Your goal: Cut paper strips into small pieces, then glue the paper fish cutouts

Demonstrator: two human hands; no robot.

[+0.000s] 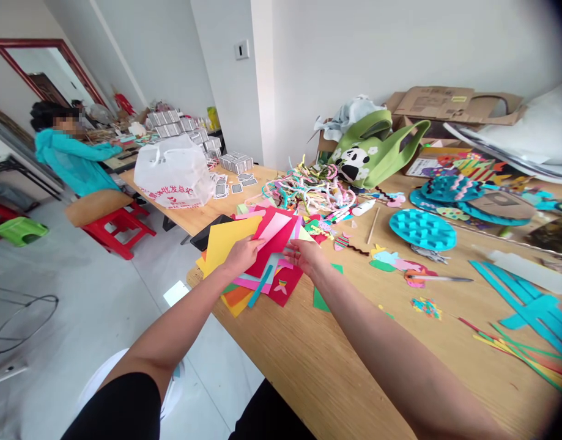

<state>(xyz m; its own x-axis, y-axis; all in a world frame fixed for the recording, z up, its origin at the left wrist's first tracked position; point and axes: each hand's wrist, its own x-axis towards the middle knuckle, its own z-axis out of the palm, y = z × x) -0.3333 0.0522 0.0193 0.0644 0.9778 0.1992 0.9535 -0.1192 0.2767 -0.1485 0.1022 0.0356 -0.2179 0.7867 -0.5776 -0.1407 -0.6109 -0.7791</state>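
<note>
Black sleeve (120, 406) seen nearest. Colored paper stack (265, 263) spread at surface's (317, 354) left edge. Pink sheet (274, 226) pinched in grip of left hand (241, 255); grip of right hand (304, 253) held loosely spread beside stack, contact cannot be told. Fuzzy stems (303, 189) heaped beyond. Green panda bag (372, 153) set toward far edge. Person in teal (74, 159) seen past far-left corner.

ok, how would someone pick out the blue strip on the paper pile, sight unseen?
On the wooden table, find the fanned coloured sheets gripped by the left hand. The blue strip lies slantwise across their near side, left of a small cutout. It's long and narrow; the sheets around it are broad.
</note>
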